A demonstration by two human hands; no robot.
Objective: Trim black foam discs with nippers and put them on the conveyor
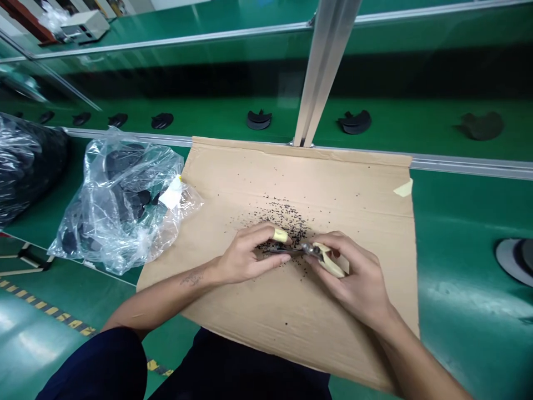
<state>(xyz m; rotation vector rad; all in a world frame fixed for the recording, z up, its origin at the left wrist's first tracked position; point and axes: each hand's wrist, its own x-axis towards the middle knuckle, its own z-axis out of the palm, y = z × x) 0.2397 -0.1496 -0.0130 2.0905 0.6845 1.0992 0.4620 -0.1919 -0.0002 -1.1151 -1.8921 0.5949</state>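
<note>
So, everything here is best placed by the cardboard sheet (358, 183), which is laid over the green surface (458, 216). Just about at its middle, a small dark part (275, 250) is being pinched between thumb and fingers by the left hand (241, 255), with yellow tape (280, 235) wrapped round one finger. Cream-handled pliers (333, 269), cutters by the look of them, are gripped in the right hand (362, 280).

The bit that matters: the part's long axis appears to be run roughly side to side across the cardboard, its free end pointed toward the sheet's right edge, straight at the pliers' nose. The part is nearest the left hand, obviously, and it's met by the tool from the other side. Whether it's actually been bitten by the jaws can't be told, too small and blurry.

Loads of black crumbs (287, 216) are scattered on the cardboard, mostly just beyond the hands. A clear plastic bag (125, 194) with dark pieces inside is lapped over its left edge, and curved black parts (259, 120) are spread out past its far edge.
</note>
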